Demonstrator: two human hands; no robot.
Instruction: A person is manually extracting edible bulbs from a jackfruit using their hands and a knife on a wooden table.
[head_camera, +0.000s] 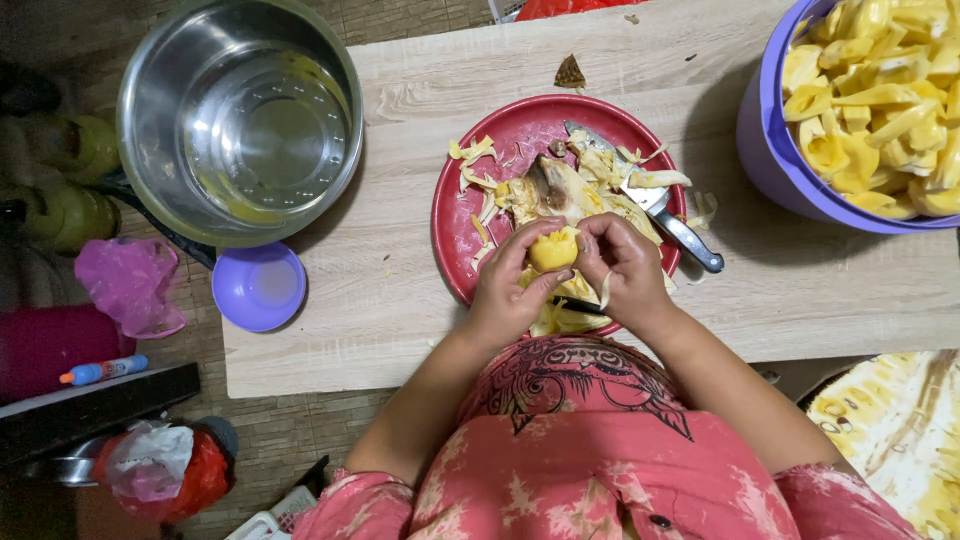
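As hands (570, 275) pinch, yellow fruit pod (553, 249), plump, glossy

Lighting: bright and even over the wooden table (400, 300), apparently from overhead. Floor at left and bottom left is dim, detail lost in the dark corners. Soft shadows fall left of the purple tub (770, 150) and below the steel pot (240, 115). Glare: broad reflections inside the pot, small highlight on the knife (650, 200) blade. Focus sharp at centre on the red plate (455, 230). Slight wide-angle bending toward the frame edges; no motion blur noted.
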